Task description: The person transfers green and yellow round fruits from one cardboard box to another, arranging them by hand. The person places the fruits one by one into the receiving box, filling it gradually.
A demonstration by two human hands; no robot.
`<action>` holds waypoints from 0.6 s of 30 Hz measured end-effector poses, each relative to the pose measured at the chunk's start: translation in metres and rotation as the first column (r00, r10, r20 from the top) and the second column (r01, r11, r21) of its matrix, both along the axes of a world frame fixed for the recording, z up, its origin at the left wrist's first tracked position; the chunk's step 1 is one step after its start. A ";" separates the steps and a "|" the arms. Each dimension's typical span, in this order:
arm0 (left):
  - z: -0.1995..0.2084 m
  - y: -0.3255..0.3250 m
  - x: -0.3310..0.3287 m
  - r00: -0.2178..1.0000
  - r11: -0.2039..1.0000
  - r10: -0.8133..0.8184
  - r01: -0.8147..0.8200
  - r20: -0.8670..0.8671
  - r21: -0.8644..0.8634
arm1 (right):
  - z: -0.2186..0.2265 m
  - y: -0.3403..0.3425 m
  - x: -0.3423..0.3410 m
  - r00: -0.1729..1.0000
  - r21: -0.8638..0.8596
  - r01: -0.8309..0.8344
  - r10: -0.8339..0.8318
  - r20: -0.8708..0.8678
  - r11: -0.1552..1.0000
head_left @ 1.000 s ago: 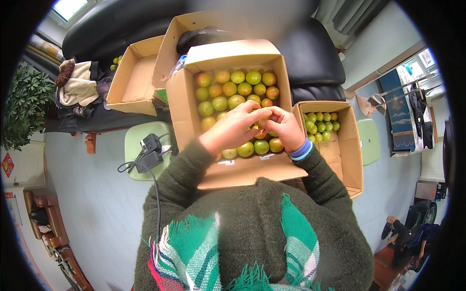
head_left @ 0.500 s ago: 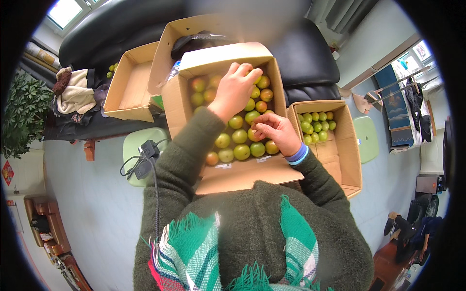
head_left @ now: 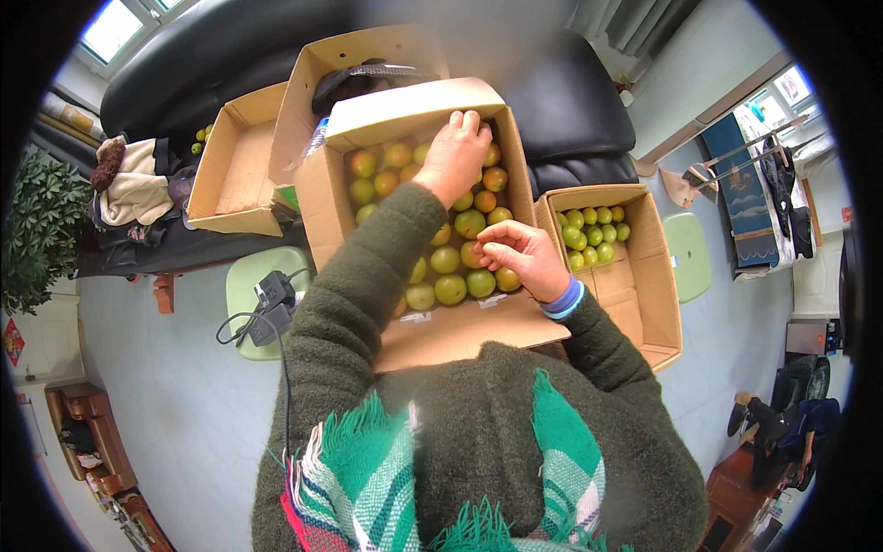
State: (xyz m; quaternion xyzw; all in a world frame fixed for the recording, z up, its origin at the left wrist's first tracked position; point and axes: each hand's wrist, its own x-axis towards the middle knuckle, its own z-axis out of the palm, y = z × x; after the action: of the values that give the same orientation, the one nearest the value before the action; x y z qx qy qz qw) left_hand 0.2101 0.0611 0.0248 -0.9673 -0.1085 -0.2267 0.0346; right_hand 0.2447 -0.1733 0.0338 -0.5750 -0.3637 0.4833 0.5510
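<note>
A cardboard box (head_left: 326,213) with raised flaps stands in front of me, holding rows of green and orange-tinged tomatoes (head_left: 445,259). My left hand (head_left: 457,158) reaches across them to the far right part of the box, by the far flap. Its fingers are bent together and whatever they hold is hidden. Over the tomatoes near the right wall is my right hand (head_left: 526,259), thumb and fingers drawn together in a loose pinch; what lies between them is not discernible. The tomatoes on the left look hazy; I cannot tell whether a clear film covers them.
To the right, another carton (head_left: 658,317) holds several green tomatoes (head_left: 589,230) at its far end. A shallow carton (head_left: 244,175) and a taller box (head_left: 308,87) stand on the black sofa (head_left: 584,101). Black adapters (head_left: 273,304) lie on a green stool (head_left: 241,285), their cord beside my left arm.
My left hand has turned, its fingers now reaching toward the far flap. My right hand stays by the right wall with its fingers slightly looser. The whole view has shifted a little.
</note>
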 end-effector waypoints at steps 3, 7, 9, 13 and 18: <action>-0.001 -0.005 0.003 0.999 0.996 0.028 -0.025 -0.035 0.090 | 0.000 -0.007 0.001 0.998 0.037 0.042 -0.040 -0.052 0.998; 0.001 -0.009 0.004 0.998 0.987 0.048 -0.041 -0.037 0.157 | -0.004 -0.020 0.004 0.988 0.044 0.116 -0.111 -0.105 0.992; 0.005 -0.008 0.008 0.993 0.980 0.068 -0.047 -0.099 0.195 | -0.007 -0.025 0.006 0.981 0.051 0.152 -0.145 -0.127 0.987; 0.010 -0.009 0.013 0.985 0.975 0.067 -0.031 -0.159 0.221 | -0.010 -0.033 0.011 0.971 0.057 0.206 -0.197 -0.136 0.977; 0.006 -0.005 0.019 0.984 0.992 0.029 -0.007 -0.177 0.126 | -0.007 -0.037 0.013 0.959 0.081 0.268 -0.257 -0.123 0.960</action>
State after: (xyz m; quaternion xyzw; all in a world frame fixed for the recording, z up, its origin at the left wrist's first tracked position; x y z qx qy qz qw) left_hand 0.2290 0.0561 0.0305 -0.9786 -0.0993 -0.1451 0.1067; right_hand 0.2576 -0.2098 0.0268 -0.5628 -0.2757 0.4191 0.6569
